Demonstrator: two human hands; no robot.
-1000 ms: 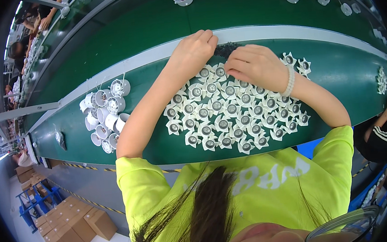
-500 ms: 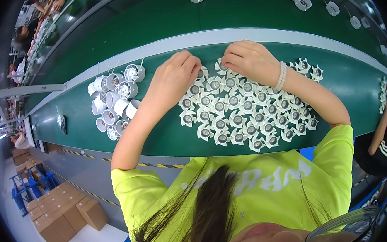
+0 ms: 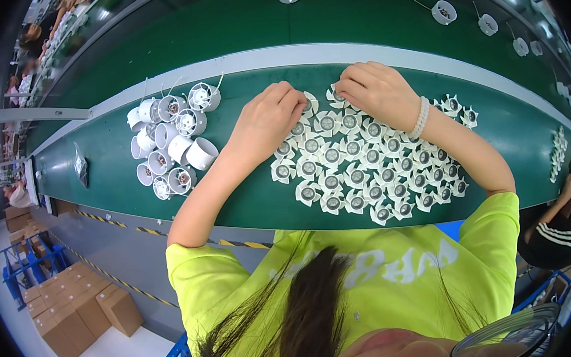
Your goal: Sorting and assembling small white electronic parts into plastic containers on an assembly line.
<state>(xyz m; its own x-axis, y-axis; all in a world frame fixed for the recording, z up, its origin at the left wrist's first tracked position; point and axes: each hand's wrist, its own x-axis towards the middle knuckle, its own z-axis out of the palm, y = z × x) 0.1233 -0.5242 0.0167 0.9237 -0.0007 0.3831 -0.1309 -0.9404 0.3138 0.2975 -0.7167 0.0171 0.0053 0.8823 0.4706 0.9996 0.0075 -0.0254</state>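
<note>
Many small white fan impellers (image 3: 332, 155) with grey round hubs lie packed together on the green work table (image 3: 247, 201) in front of me. At the far edge of this group, my left hand (image 3: 271, 118) has its fingers pinched at one impeller (image 3: 310, 104). My right hand (image 3: 381, 96), with a beaded bracelet at its wrist, is also pinched, at a neighbouring impeller (image 3: 337, 96). The fingertips partly hide both impellers. Left of my left forearm, white cylindrical fan housings (image 3: 179, 148) are piled, some with thin wires sticking up.
Beyond a pale rail (image 3: 289, 55) runs a green belt (image 3: 353, 12) carrying spaced white housings (image 3: 443, 13). A small clear bag (image 3: 81, 166) lies at the table's left. Cardboard boxes (image 3: 75, 319) stand on the floor. A co-worker's arm (image 3: 556, 203) reaches in at the right.
Both hands have shifted slightly right with the view and stay pinched at the far impellers. The housings on the belt have moved slightly left. The co-worker's arm at the right has lowered.
</note>
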